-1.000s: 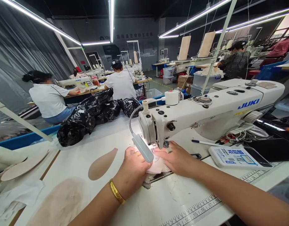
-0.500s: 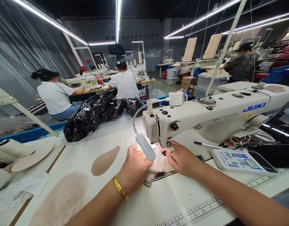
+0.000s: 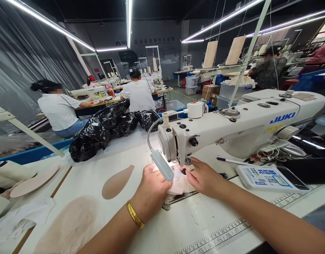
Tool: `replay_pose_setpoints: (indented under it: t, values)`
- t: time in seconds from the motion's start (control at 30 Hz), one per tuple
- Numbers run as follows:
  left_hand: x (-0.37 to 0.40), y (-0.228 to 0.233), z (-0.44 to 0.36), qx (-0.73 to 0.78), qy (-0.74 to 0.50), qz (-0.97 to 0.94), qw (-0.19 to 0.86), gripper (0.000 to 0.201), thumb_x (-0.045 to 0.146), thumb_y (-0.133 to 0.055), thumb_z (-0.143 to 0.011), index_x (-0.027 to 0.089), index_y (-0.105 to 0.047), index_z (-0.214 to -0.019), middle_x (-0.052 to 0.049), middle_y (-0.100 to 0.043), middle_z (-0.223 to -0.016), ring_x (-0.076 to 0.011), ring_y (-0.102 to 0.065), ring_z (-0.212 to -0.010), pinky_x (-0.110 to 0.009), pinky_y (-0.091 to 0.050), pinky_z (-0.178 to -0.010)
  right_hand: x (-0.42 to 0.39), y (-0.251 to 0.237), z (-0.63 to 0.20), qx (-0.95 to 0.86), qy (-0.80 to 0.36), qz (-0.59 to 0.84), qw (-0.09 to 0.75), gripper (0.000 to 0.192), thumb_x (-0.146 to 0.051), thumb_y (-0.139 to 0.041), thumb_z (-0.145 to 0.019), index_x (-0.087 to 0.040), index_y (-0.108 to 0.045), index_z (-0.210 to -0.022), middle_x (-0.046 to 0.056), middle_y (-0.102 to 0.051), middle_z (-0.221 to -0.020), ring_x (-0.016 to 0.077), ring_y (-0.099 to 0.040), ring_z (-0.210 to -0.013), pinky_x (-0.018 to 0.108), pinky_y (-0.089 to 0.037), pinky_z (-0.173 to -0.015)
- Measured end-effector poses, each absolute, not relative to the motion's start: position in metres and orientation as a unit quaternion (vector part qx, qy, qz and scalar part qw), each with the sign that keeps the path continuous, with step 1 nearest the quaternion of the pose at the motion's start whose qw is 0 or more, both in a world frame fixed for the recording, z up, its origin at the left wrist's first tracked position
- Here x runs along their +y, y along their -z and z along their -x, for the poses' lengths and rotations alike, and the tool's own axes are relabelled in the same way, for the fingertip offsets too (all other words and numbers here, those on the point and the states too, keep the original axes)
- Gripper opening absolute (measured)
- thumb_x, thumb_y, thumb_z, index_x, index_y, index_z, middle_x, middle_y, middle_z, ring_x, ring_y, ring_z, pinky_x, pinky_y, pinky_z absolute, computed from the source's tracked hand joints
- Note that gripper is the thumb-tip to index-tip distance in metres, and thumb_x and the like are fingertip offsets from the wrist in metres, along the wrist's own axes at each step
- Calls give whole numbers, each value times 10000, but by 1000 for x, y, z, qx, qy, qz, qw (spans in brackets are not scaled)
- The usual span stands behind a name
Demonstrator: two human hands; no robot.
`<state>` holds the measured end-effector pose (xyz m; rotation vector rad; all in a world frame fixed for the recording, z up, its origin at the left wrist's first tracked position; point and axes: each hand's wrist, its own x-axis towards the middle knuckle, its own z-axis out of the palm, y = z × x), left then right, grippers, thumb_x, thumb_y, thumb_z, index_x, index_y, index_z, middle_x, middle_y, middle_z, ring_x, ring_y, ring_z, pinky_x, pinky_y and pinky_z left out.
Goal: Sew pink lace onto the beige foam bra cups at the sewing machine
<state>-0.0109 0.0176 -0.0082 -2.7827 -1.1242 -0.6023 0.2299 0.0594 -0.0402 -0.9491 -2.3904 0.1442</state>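
Under the lamp, a pale pink fabric piece (image 3: 177,187) lies on the bed of the white sewing machine (image 3: 212,130), below the needle area. My left hand (image 3: 151,187), with a gold bangle at the wrist, grips the fabric from the left with curled fingers; the lamp head (image 3: 163,165) covers part of them. On the other side, my right hand (image 3: 204,178) pinches the fabric's right edge close to the presser foot, thumb and forefinger together. The needle tip and the stitch line are too small to make out.
A beige teardrop piece (image 3: 117,182) and a larger beige piece (image 3: 69,225) lie left on the table. Black plastic bags (image 3: 98,130) sit behind. At right are a pen (image 3: 231,161) and a plastic case (image 3: 268,177). Co-workers (image 3: 138,93) sit at machines farther off.
The whole view has shifted slightly, so the machine and table things appear a little farther left. Both hands keep almost the same hold, and the fabric's near edge has changed shape slightly.
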Motion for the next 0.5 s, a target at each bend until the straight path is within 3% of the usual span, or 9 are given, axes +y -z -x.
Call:
replay_pose_setpoints:
  t: [0.17,0.5]
  values:
    - [17,8,11,-379,158,911,31,364,-49,-486,-744,197,-664,-943,-30,-696,-807,-279,-682,-980,-580,-403,-970,59,37,-230,-891,-50,346,289,327,-35,-431,-894,-247,-399,-648,66,-590,-780,243,-509,-784,409,-532,-752]
    - [13,5,8,-401,117,908,26,356,-12,-491,-747,200,-649,-984,-33,-701,-866,-260,-657,-881,-573,-395,-956,58,31,-233,-901,-24,303,311,247,-69,-429,-909,-212,-530,-735,53,-564,-751,224,-465,-753,344,-414,-687]
